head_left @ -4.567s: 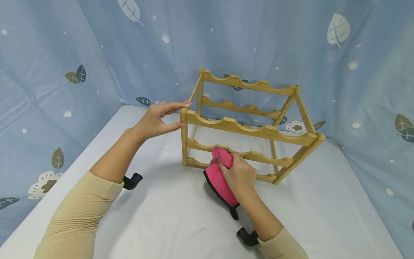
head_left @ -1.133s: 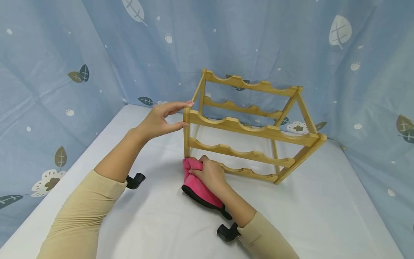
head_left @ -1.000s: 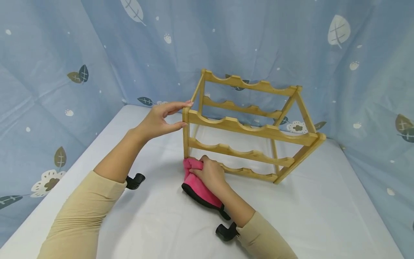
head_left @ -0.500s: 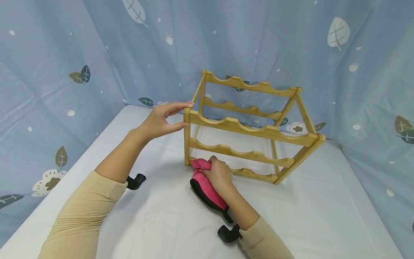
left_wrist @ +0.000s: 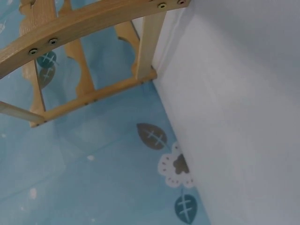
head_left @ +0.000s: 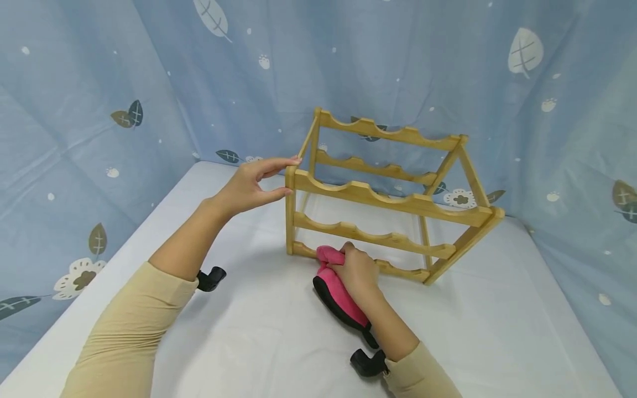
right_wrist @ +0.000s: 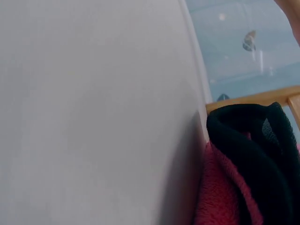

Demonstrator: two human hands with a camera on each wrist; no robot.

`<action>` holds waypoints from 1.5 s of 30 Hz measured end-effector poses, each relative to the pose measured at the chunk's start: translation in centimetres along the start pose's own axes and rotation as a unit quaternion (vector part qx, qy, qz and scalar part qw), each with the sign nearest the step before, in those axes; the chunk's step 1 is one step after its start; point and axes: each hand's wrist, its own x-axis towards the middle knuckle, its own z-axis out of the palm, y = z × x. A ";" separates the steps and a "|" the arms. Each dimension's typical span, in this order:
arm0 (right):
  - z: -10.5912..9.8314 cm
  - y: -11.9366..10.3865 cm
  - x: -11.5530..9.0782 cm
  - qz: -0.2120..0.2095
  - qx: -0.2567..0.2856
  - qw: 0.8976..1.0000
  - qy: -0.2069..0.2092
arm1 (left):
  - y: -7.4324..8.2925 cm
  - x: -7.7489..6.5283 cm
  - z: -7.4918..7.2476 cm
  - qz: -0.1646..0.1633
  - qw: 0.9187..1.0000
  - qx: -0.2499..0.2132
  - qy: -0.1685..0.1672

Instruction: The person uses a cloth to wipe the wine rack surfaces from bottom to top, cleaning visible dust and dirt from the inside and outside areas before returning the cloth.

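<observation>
A wooden wine rack [head_left: 360,192] with scalloped rails stands on the white-covered table. The left hand [head_left: 246,185] pinches its front left upper corner, fingers on top and thumb lower on the post. In the left wrist view the rack [left_wrist: 93,26] shows its end frame with screws; no hand appears there. The right hand [head_left: 359,273] grips a pink cloth [head_left: 344,293] with black edging against the rack's lowest front rail, left of its middle. The bunched cloth [right_wrist: 218,192] fills the lower right of the right wrist view and hides part of the rack.
The white tabletop [head_left: 249,331] extends in front and to both sides of the rack. Blue leaf-patterned curtain [head_left: 398,55] hangs close behind and at the sides. A black device [head_left: 368,363] sits at the right wrist, another black device [head_left: 211,279] at the left.
The right hand and cloth were on the middle rail at first, then at the lowest rail's left end, and have since slid right along it. The left hand keeps its hold.
</observation>
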 end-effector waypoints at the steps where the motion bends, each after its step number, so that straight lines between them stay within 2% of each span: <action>1: 0.0 0.3 0.0 0.002 0.000 1.000 -0.001 | -0.1 0.0 0.0 0.001 1.000 -0.001 0.001; 13: -1.3 4.0 -0.7 0.006 0.004 1.000 0.027 | -0.2 0.0 0.3 0.009 1.000 -0.007 0.003; 29: -3.2 7.9 -1.9 0.003 -0.027 0.999 0.039 | -0.1 -0.1 0.2 0.011 1.000 -0.013 0.002; 33: -3.8 9.1 -2.2 0.011 -0.021 0.999 0.041 | -0.2 -0.1 0.3 0.017 1.000 -0.009 0.002; 40: -5.1 11.9 -3.3 0.058 -0.026 0.997 0.038 | -0.4 0.0 0.3 0.024 1.000 -0.003 -0.007; 45: -5.7 13.2 -4.0 0.066 -0.031 0.997 0.038 | -0.5 -0.1 0.2 0.024 1.000 0.004 -0.001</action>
